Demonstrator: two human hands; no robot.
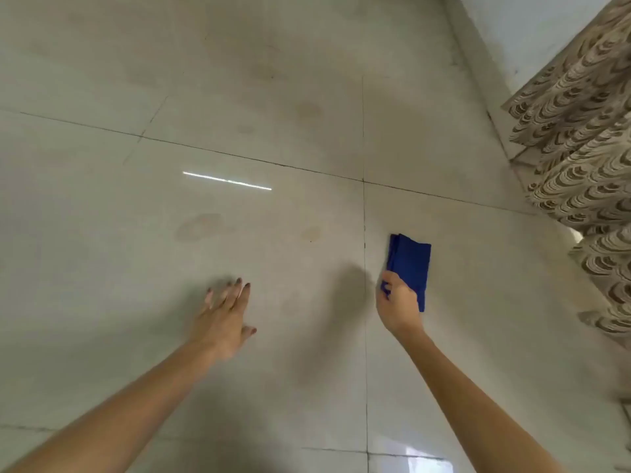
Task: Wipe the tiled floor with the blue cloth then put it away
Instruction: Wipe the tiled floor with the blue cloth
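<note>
— The floor (102,233) is laid in large pale glossy tiles, divided by thin dark grout lines (364,206) that cross right of the middle.

— A bright strip of reflected light (227,181) is caught on the tile left of that crossing. Faint brownish smudges (199,227) are spread just below it and further up.

— At the right edge, a beige patterned fabric (580,148) is draped down to the floor.

— A plain pale wall (505,32) is seen at the top right corner, met by a low skirting.

Tiled floor (273,148): glossy, smooth, faint stains ahead of left hand (225,319). Blue cloth (409,264) in right hand (397,302): soft matt fabric, folded.
</note>
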